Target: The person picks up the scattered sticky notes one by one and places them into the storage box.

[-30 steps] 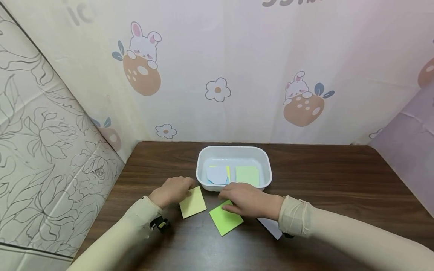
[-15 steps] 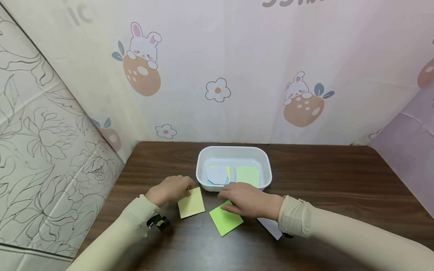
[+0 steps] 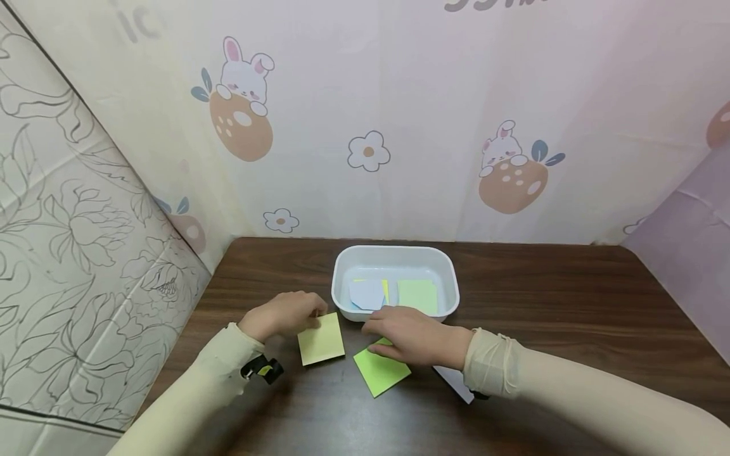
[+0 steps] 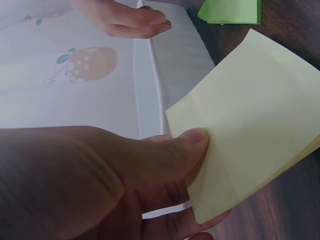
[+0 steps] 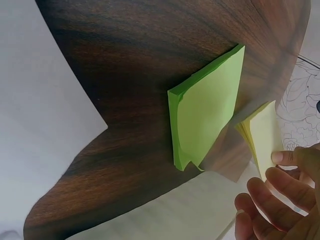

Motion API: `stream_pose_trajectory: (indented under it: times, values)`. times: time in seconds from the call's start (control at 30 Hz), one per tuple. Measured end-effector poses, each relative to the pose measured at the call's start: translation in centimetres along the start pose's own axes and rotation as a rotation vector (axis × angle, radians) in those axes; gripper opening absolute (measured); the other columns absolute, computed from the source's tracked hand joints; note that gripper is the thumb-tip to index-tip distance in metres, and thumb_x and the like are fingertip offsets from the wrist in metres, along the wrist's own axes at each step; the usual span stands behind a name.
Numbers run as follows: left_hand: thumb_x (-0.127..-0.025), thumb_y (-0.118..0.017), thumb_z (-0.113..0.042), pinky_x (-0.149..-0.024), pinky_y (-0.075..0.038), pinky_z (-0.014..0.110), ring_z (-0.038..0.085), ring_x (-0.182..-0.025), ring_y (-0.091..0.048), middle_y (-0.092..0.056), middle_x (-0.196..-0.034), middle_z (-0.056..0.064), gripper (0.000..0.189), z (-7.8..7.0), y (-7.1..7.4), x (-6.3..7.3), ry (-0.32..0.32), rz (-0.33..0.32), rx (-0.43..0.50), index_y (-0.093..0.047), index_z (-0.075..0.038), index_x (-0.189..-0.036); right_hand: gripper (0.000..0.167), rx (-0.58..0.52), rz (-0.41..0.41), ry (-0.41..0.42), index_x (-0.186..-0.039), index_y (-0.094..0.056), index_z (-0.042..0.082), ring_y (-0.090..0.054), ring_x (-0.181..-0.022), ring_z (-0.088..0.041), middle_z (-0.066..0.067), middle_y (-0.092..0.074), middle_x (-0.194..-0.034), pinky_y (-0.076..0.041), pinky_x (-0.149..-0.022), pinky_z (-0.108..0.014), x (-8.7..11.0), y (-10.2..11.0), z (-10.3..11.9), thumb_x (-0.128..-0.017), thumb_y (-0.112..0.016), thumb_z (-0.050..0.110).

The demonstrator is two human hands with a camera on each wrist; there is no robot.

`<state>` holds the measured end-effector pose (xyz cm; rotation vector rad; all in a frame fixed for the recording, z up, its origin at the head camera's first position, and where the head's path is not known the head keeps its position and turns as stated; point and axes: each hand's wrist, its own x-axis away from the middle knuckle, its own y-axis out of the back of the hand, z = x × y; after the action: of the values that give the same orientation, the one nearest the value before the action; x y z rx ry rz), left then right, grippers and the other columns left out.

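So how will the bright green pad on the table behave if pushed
The bright green pad will probably slide rather than roll or tip, being square and flat. Its thick edge suggests a fairly stiff block. Its sheets might flop at one end, where they curl in the right wrist view.

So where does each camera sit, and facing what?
Head: on the head, facing forward and down to the white tray; left hand, right hand, sleeves show.
Left wrist: on that wrist, facing the yellow sticky-note pad its hand pinches; right fingers too.
Right wrist: on that wrist, facing the lime-green sticky-note pad; fingers at lower right.
Both wrist views show both pads.
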<state>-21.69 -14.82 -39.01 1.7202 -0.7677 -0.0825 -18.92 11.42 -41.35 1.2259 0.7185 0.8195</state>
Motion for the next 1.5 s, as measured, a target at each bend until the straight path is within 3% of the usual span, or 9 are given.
stream_pose_trajectory:
  times: [0.73,1.17,1.5]
  values:
    - [-0.096,-0.068,-0.015,-0.058,-0.032,0.026,0.010,-0.063,-0.042,-0.043,-0.068,-0.007,0.026,0.0,1.9,0.3,-0.026,0.012,0.018,-0.055,-0.018,-0.074,0.017,0.011,-0.040,0.041,-0.108,-0.070,0.014,-0.060,-0.090,-0.010,0.007,-0.067,-0.097,-0.051,-0.080,-0.028,-0.6,0.8,-0.1,-0.098,-0.066,0.027]
    - [-0.096,-0.068,-0.013,-0.060,-0.037,0.026,0.010,-0.065,-0.046,-0.053,-0.072,-0.006,0.014,-0.9,3.0,-0.1,-0.025,0.004,0.015,-0.065,-0.017,-0.083,0.019,-0.027,-0.034,0.002,-0.110,-0.071,0.014,-0.062,-0.095,-0.011,0.006,-0.069,-0.102,-0.052,-0.086,-0.029,-0.5,1.8,0.0,-0.099,-0.065,0.029]
    - [-0.098,-0.065,-0.013,-0.057,-0.031,0.026,0.010,-0.060,-0.041,-0.043,-0.067,-0.006,0.024,-1.3,3.7,-0.1,-0.040,-0.008,0.031,-0.055,-0.016,-0.076,0.019,-0.014,-0.072,0.020,-0.110,-0.072,0.014,-0.064,-0.097,-0.011,0.005,-0.070,-0.103,-0.053,-0.086,-0.031,-0.3,2.0,-0.3,-0.097,-0.068,0.028]
